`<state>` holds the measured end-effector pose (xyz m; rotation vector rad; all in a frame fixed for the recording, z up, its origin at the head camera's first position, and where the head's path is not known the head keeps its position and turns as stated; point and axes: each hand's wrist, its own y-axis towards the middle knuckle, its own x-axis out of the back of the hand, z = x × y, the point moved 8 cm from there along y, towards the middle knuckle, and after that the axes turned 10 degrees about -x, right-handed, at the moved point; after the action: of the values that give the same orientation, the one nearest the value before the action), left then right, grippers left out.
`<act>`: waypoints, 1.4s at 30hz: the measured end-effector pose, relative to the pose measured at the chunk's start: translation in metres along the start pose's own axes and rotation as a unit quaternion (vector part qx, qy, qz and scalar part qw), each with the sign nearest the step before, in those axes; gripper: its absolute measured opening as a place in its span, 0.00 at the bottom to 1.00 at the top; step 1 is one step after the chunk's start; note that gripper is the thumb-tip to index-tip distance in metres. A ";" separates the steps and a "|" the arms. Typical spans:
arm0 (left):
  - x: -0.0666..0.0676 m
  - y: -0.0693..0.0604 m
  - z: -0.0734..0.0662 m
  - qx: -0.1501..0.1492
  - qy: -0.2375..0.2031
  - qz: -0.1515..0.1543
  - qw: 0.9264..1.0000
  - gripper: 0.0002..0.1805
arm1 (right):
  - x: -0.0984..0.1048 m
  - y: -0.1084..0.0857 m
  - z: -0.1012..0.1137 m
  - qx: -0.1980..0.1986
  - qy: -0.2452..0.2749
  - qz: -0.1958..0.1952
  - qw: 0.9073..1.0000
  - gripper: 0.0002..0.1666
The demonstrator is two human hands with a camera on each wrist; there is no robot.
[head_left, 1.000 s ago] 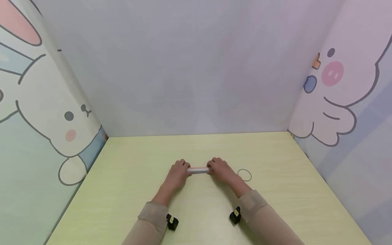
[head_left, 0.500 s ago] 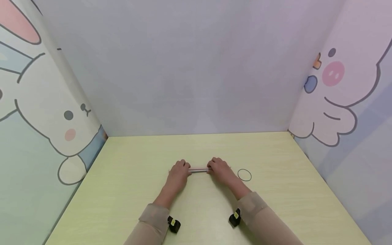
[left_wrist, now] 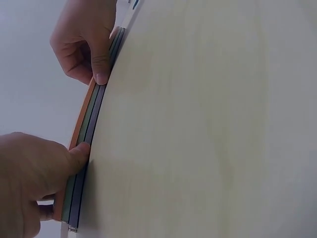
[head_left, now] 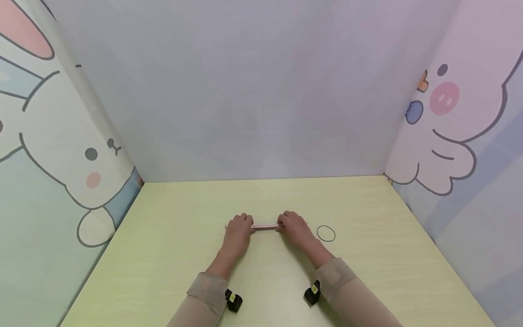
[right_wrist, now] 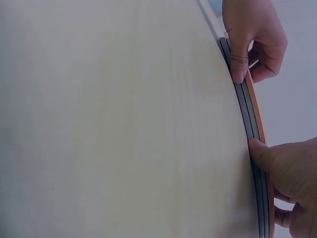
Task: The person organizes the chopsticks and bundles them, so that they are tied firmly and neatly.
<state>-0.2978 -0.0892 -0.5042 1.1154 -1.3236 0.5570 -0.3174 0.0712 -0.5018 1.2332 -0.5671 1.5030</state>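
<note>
A bundle of long, thin coloured sticks (head_left: 264, 226) lies crosswise between the hands. In the left wrist view the sticks (left_wrist: 88, 116) show orange, green and grey-purple sides, pressed close together in parallel. My left hand (head_left: 238, 234) grips the bundle near its left end, thumb on the near side. My right hand (head_left: 294, 227) holds it the same way farther right; in the right wrist view its thumb (right_wrist: 260, 151) lies against the grey-purple stick. Fingers on the far side are partly hidden. A thin dark ring (head_left: 335, 235), like an elastic band, lies beside the right hand.
The pale yellow table (head_left: 171, 254) ends at a plain light back wall (head_left: 261, 113). Side walls carry a rabbit print (head_left: 61, 150) and a pig print (head_left: 457, 122). Small black wrist cameras (head_left: 234, 301) sit by both cuffs.
Between the hands, the visible strip of the bundle has become narrower, and its white and grey bands now look pinkish. Both hands stay nearly in place; the ring has not moved.
</note>
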 end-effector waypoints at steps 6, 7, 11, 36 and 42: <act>0.005 0.000 0.000 0.010 0.002 -0.018 1.000 0.15 | 0.001 0.000 0.003 0.013 -0.012 -0.008 1.000 0.11; 0.006 0.000 0.000 0.011 0.003 -0.022 1.000 0.15 | 0.001 0.000 0.004 0.018 -0.017 -0.010 1.000 0.11; 0.008 0.000 -0.001 0.007 0.004 -0.035 0.999 0.16 | 0.000 0.000 0.005 0.026 -0.040 -0.016 0.999 0.10; 0.013 -0.001 -0.003 0.001 0.018 -0.037 0.999 0.13 | 0.008 -0.002 0.013 0.007 -0.046 -0.029 0.999 0.07; 0.010 -0.001 -0.003 0.000 0.017 -0.026 1.000 0.13 | 0.001 0.000 0.011 0.006 -0.061 -0.010 0.998 0.05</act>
<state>-0.2930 -0.0893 -0.4950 1.1321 -1.2629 0.5346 -0.3131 0.0624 -0.4970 1.3425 -0.6237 1.4231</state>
